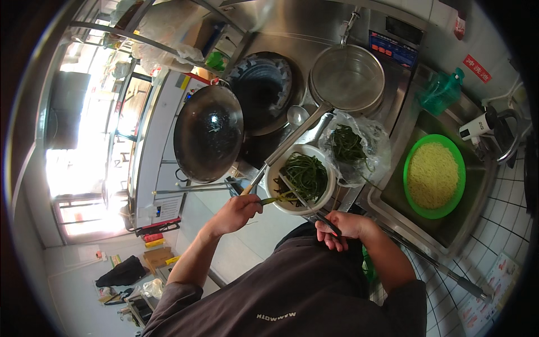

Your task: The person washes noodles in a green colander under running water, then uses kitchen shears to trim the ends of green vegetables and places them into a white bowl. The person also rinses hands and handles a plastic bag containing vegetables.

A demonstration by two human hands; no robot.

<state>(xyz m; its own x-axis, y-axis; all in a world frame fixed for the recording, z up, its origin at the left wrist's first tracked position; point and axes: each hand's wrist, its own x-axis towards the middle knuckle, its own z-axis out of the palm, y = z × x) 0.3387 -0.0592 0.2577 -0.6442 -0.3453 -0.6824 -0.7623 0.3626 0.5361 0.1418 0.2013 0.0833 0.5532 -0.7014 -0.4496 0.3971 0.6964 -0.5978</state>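
Observation:
My left hand (236, 212) pinches a small bunch of green stems (278, 199) at the left rim of a white bowl (332, 191). In my right hand (343, 227) is a pair of scissors with black handles (326, 222). The blades are apart and reach over the bowl, close to the stems' yellowish-green part. Cut dark green leafy strips (307, 172) fill much of the bowl. Just right of it, a clear plastic bag (374, 137) lies open around more long greens (348, 144). Whether the blades touch the stems is hard to tell.
A long-handled ladle (286, 149) crosses the bowl's upper left. Beyond stand a wok (208, 132), a dark wok burner (263, 90) and a water-filled pot (347, 76) under a tap. To the right, the steel sink (391, 191) holds a green basin of yellow noodles (433, 177).

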